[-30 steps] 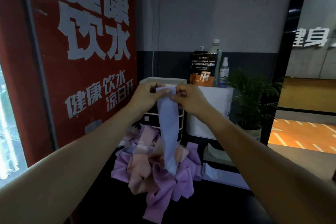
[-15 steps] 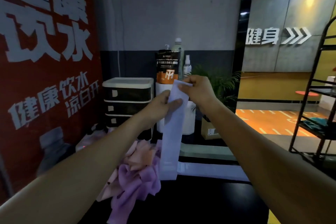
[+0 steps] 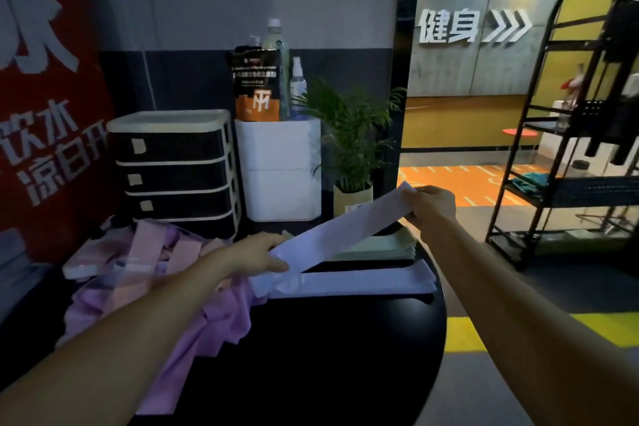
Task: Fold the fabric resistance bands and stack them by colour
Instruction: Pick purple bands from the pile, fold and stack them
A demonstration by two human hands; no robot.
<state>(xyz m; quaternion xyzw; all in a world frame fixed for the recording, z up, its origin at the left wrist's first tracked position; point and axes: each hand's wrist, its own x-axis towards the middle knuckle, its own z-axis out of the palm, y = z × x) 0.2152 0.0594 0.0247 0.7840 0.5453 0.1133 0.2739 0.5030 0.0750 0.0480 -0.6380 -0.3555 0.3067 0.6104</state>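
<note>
The fingers (image 3: 413, 202) of the right hand (image 3: 430, 206) pinch one end of a flattened pale lilac fabric band (image 3: 337, 228), while the left hand (image 3: 254, 252) grips the other end, holding it taut and slanted just above the round black tabletop (image 3: 345, 356). It hangs over a stack of pale lilac folded bands (image 3: 349, 282), beside a pale green stack (image 3: 377, 245). This looks like the stacking step: next, lower it squarely onto the lilac stack. A loose pile of pink and purple bands (image 3: 166, 273) waits at left.
</note>
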